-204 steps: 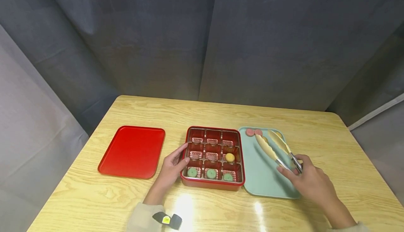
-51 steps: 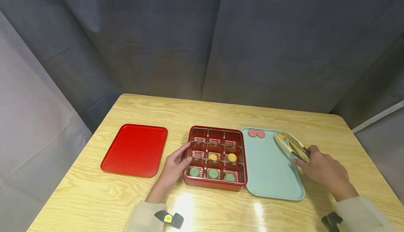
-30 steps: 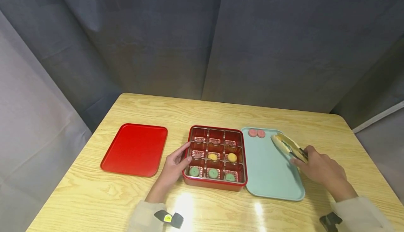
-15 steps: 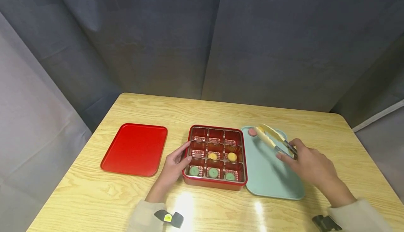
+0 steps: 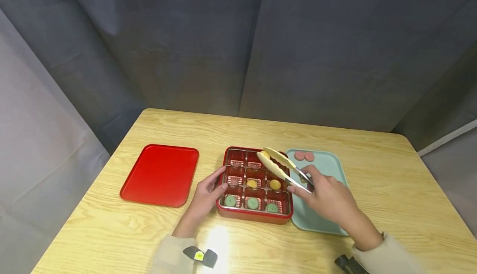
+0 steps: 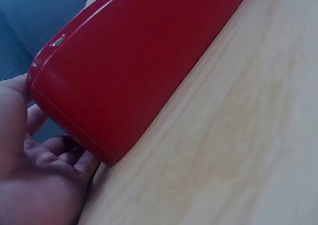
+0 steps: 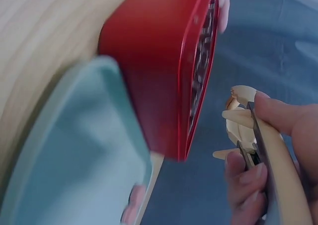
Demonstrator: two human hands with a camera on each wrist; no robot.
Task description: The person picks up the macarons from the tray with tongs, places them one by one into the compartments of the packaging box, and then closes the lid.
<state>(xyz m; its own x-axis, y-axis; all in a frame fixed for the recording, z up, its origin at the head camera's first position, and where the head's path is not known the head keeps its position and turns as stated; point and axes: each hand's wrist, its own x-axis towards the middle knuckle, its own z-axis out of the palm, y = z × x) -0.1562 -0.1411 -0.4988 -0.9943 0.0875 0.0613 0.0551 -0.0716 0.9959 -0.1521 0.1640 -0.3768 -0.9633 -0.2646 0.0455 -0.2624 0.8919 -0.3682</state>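
The left hand [image 5: 204, 193] holds the left side of a red divided box [image 5: 257, 217]; in the left wrist view its fingers lie against the box wall [image 6: 124, 71]. Silver tongs [image 5: 275, 169] with cream tips are gripped in the right hand [image 5: 329, 199]. Between the tips is a small round yellow piece [image 5: 265, 154], above the box's back right compartment. Green round pieces [image 5: 252, 203] fill the front row. Yellow round pieces sit in the middle row's centre and right [image 5: 275, 184] compartments. In the right wrist view, thumb and fingers squeeze the tongs [image 7: 283, 170].
A teal tray [image 5: 316, 220] adjoins the box on the right, with two pink round pieces [image 5: 299, 155] near its back edge. A flat red square tray or lid [image 5: 164, 174] lies at left. Dark curtains [image 5: 238, 50] hang behind the wooden table [image 5: 112, 232].
A yellow piece has been added in the box's centre compartment. Another was picked off the teal tray's back right with the tongs and carried left over the box. The left hand stayed put.
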